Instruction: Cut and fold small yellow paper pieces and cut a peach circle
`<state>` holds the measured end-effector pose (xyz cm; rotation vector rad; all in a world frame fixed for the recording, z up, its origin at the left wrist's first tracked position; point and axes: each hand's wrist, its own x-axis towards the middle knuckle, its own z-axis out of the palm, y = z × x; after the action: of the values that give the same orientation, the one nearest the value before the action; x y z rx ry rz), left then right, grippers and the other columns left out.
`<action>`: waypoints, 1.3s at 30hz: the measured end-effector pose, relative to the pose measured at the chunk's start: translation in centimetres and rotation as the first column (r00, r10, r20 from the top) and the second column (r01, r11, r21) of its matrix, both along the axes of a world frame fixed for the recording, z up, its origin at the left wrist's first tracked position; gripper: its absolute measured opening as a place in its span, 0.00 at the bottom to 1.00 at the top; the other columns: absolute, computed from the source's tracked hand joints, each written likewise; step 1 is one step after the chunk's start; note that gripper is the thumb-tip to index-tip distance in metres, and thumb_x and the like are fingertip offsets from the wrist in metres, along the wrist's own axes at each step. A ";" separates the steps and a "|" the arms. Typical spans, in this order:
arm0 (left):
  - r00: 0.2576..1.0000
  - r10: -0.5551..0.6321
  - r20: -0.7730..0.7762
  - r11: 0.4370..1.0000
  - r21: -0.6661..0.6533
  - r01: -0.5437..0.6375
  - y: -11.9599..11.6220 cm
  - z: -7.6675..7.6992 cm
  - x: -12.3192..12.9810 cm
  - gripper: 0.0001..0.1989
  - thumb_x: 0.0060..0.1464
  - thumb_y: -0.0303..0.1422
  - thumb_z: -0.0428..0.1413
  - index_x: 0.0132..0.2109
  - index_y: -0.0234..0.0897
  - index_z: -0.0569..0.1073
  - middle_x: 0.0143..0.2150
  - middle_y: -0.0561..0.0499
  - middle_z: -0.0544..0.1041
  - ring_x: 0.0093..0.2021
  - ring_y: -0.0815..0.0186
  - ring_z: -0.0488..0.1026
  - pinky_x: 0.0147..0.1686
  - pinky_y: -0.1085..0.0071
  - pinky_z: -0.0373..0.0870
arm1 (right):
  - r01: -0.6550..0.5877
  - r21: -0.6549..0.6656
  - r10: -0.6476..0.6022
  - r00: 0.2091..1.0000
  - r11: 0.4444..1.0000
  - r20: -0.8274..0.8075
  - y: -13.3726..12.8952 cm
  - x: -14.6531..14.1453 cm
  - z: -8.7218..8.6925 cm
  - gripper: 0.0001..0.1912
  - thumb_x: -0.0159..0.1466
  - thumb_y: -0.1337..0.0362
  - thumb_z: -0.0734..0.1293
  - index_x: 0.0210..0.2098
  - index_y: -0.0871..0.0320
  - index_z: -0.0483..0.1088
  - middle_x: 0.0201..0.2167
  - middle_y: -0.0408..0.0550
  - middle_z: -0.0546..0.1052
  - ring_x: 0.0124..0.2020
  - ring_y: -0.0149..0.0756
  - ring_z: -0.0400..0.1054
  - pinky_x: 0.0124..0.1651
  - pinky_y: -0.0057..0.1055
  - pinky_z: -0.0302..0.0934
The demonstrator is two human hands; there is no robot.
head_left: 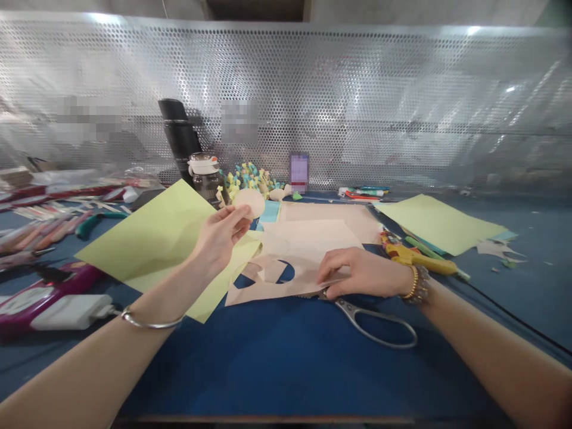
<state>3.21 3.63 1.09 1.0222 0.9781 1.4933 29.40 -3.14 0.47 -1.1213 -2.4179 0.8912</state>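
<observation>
**A peach paper disc [249,202] held up in the left hand [221,235]**

The disc is a pale, roughly round cut-out, pinched between the left thumb and fingertips and lifted above the table. Below it lies a peach paper sheet [308,262] with curved holes cut near its front edge, the blue table mat [268,363] showing through. The right hand [361,273] rests palm down on that sheet, its fingers slightly spread and pointing left, well apart from the left hand. Steel scissors [375,322] lie just beneath it, their blades running under the paper and their empty handle loop on the mat. The left forearm crosses a yellow-green paper sheet [147,238]. A second yellow-green paper sheet [438,223] lies to the right, beyond a yellow-handled tool [415,259]. A thin bangle [152,322] circles the left wrist, and a beaded bracelet [415,286] circles the right.
</observation>
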 end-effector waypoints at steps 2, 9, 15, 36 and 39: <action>1.000 0.006 -0.008 1.000 -0.007 -0.006 0.0 0.0 0.0 0.08 0.40 0.33 0.66 0.26 0.38 0.74 0.28 0.54 0.74 0.29 0.73 0.69 0.39 0.74 0.67 | 0.011 -0.041 -0.012 1.000 0.999 -0.024 0.0 0.3 0.0 0.09 0.56 0.64 0.71 0.37 0.56 0.77 0.37 0.45 0.79 0.40 0.36 0.72 0.46 0.32 0.64; 1.000 0.024 0.020 1.000 0.009 -0.024 0.0 0.1 0.0 0.07 0.39 0.31 0.66 0.26 0.38 0.75 0.28 0.54 0.73 0.29 0.72 0.68 0.37 0.75 0.68 | 0.062 0.048 -0.057 0.994 0.997 -0.095 0.4 0.9 0.0 0.08 0.59 0.68 0.66 0.37 0.58 0.77 0.34 0.45 0.79 0.34 0.31 0.73 0.40 0.28 0.68; 0.990 0.117 0.081 0.992 0.031 -0.119 -0.2 0.7 0.0 0.06 0.42 0.29 0.64 0.26 0.38 0.74 0.27 0.56 0.72 0.28 0.75 0.67 0.37 0.77 0.67 | 0.408 0.677 -0.242 0.912 0.612 -0.331 0.4 1.3 1.4 0.15 0.59 0.75 0.61 0.39 0.54 0.75 0.35 0.46 0.76 0.40 0.36 0.70 0.47 0.37 0.66; 0.981 0.193 0.018 0.978 0.072 -0.194 -0.3 0.3 0.3 0.08 0.39 0.30 0.64 0.26 0.39 0.71 0.27 0.55 0.71 0.28 0.72 0.68 0.38 0.72 0.67 | 0.246 0.713 -0.520 0.832 0.656 0.191 3.9 3.1 -2.4 0.11 0.63 0.70 0.61 0.36 0.55 0.76 0.37 0.47 0.79 0.40 0.40 0.71 0.43 0.36 0.62; 0.988 0.151 -0.020 0.987 0.063 -0.150 -0.4 0.0 0.6 0.08 0.40 0.32 0.64 0.26 0.38 0.71 0.26 0.56 0.71 0.28 0.73 0.68 0.39 0.73 0.66 | 0.273 0.693 -0.549 0.809 0.667 0.210 3.7 2.9 -2.2 0.13 0.64 0.70 0.60 0.39 0.55 0.76 0.40 0.47 0.79 0.42 0.41 0.71 0.44 0.35 0.62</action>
<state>3.78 3.27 1.05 1.0317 1.0518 1.6469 32.28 0.59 -1.75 -1.5703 -2.2726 -0.3564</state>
